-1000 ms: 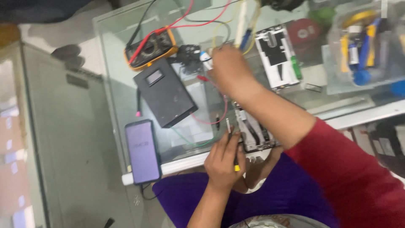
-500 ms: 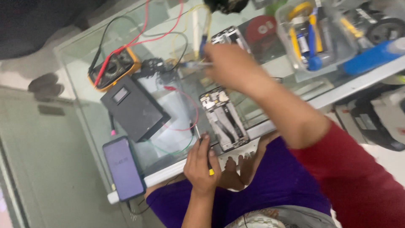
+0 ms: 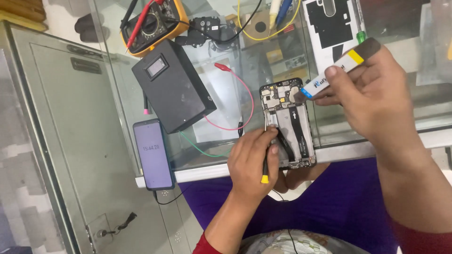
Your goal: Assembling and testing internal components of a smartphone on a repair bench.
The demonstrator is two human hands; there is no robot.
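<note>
Currently, a slim yellow-tipped tool is gripped by the left hand on the opened black phone; a flat white-and-yellow tube is pinched in the right hand.

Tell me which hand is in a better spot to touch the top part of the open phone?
Probably the right hand: it holds a small brush-like tool whose tip sits at the top of the opened phone. The left hand is lower, steadying the phone and gripping a thin tool.

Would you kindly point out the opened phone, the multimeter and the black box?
opened phone (image 3: 293, 123): head view, on its middle ribbon cable.
multimeter (image 3: 151, 23): head view, on its dial.
black box (image 3: 175, 91): head view, on its top face.
</note>
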